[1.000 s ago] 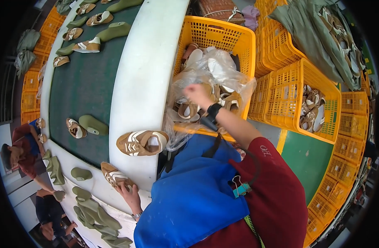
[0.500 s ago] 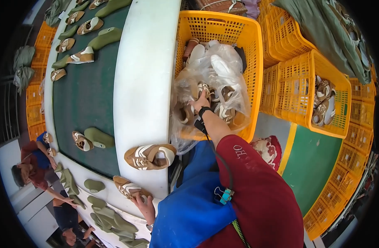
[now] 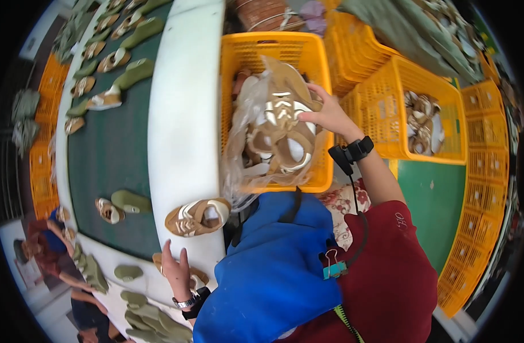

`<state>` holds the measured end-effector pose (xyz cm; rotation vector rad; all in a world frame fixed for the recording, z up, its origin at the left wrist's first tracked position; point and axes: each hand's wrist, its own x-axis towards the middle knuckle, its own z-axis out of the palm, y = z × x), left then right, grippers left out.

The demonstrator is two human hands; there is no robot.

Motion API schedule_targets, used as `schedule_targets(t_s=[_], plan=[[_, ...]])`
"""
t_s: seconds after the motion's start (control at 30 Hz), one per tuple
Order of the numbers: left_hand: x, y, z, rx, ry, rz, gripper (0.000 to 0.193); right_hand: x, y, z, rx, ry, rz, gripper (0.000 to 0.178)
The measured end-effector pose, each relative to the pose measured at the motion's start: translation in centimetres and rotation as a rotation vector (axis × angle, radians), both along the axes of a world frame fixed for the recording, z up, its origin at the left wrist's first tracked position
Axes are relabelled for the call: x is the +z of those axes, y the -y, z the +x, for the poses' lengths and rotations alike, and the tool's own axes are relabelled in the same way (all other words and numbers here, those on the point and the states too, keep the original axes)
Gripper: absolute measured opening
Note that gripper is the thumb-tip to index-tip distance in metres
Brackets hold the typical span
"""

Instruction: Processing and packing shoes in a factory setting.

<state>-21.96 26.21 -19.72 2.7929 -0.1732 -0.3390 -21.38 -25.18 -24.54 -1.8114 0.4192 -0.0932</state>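
Tan-and-white sandal uppers (image 3: 276,134) sit heaped inside a clear plastic bag (image 3: 244,114) in the near yellow crate (image 3: 273,48), right under the fingertips of the right hand (image 3: 326,114) — fingers bent and pressed onto the top of the heap through the bag, grasp not fully closed, can't tell if one piece is actually pinched. Black wrist device (image 3: 353,153) just behind that hand, cable running down the red sleeve (image 3: 387,268).

Left hand (image 3: 176,271) lies flat, fingers spread and released, on a tan sandal (image 3: 184,268) at the white curved rim (image 3: 184,114) of the conveyor; wristwatch (image 3: 184,302) behind it. Just beyond those fingertips – a finished brown-and-white sandal (image 3: 198,217) on the same rim, not touched.

Further past the left fingers, dark green belt (image 3: 113,148) carrying green shoe lasts (image 3: 130,201) and more sandals. Right of the right hand, a second yellow crate (image 3: 427,80) with more uppers. Blue apron (image 3: 273,268) below, clip (image 3: 333,266) on it. Another person (image 3: 50,251) at lower left
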Motion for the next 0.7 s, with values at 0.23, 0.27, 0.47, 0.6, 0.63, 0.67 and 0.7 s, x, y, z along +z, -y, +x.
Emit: schedule_targets(t_s=[0.23, 0.27, 0.47, 0.6, 0.63, 0.67, 0.7], plan=[[3.6, 9.3, 4.8, -0.2, -0.158, -0.997, 0.059, 10.0, -9.1, 1.2, 0.545, 0.468, 0.132, 0.083], [3.7, 8.9, 4.4, -0.128, -0.41, -1.206, 0.056, 9.9, -11.2, 2.2, 0.613, 0.459, 0.201, 0.083], [4.5, 6.2, 0.6, -0.061, -0.79, -1.33, 0.06, 8.2, -17.1, 3.2, 0.704, 0.289, 0.561, 0.071], [6.7, 5.6, -1.6, -0.094, -0.704, -1.201, 0.053, 7.5, -19.1, 4.4, 0.789, 0.207, 0.655, 0.062], [7.2, 3.9, -3.2, 0.009, -0.583, -1.066, 0.055, 8.0, -20.4, 4.9, 0.863, 0.131, 0.707, 0.059], [7.7, 4.1, -3.7, 0.025, -0.549, -1.062, 0.051, 7.6, -21.3, 5.5, 0.874, 0.167, 0.782, 0.058], [8.3, 4.8, -3.6, 0.044, -0.517, -1.052, 0.046, 7.0, -21.8, 6.0, 0.881, 0.194, 0.865, 0.057]])
